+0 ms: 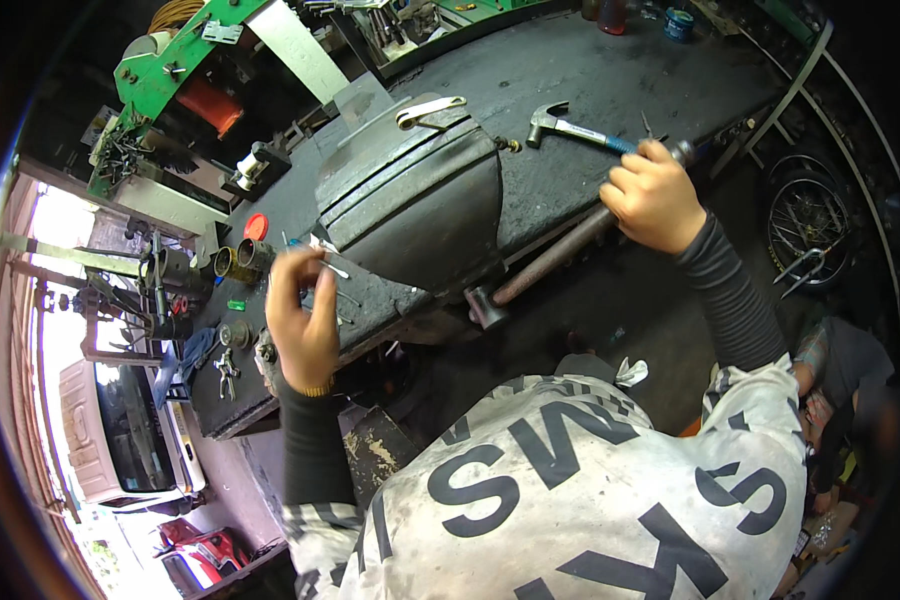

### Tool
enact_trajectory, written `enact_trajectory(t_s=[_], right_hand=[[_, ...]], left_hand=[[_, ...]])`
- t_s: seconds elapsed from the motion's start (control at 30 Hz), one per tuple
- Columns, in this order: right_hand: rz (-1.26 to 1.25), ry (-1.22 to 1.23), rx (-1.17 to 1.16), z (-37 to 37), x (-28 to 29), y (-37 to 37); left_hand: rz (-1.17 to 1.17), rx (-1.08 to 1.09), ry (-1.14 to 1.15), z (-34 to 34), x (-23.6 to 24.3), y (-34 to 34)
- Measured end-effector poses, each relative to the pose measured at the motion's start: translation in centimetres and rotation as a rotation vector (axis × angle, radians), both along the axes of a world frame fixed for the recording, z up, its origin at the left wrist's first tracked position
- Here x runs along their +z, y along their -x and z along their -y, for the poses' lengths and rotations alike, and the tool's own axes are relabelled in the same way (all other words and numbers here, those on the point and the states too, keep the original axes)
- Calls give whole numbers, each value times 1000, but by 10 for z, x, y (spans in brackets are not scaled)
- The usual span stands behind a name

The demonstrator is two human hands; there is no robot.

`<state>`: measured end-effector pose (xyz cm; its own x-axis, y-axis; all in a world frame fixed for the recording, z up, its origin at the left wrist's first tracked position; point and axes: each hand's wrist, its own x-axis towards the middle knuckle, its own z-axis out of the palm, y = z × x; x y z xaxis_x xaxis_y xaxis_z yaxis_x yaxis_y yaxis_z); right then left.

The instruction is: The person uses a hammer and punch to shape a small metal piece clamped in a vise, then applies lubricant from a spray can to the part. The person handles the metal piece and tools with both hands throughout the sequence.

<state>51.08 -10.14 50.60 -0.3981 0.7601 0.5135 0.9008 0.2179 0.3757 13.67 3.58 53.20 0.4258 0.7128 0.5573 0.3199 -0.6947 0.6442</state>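
A worker's right hand (657, 200) clenches its fingers around the upper part of a brown bar (560, 250), which slants along the front edge of the tabletop (555, 185), beside a heavy vise (425, 225). The left hand (305, 315) hovers left of the vise, fingers loosely curled, thumb apart. A hammer (575, 131) lies just beyond the right fist, its grip partly hidden.

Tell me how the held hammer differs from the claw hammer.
The held hammer is gripped in the right hand; the claw hammer lies on the bench. The held hammer has a blunt head, the claw hammer a curved claw. The held hammer's handle looks brownish, the claw hammer's partly blue. Both heads look metallic.
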Motion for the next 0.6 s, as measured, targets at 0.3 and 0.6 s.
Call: enact_trajectory(t_s=[0.3, 0.6], right_hand=[[-174, 93, -56, 15, -25, -12], [-337, 214, -14, 15, -51, -32]], left_hand=[[-973, -145, -586, -65, 68, -182], [-958, -63, -741, -74, 49, -194]])
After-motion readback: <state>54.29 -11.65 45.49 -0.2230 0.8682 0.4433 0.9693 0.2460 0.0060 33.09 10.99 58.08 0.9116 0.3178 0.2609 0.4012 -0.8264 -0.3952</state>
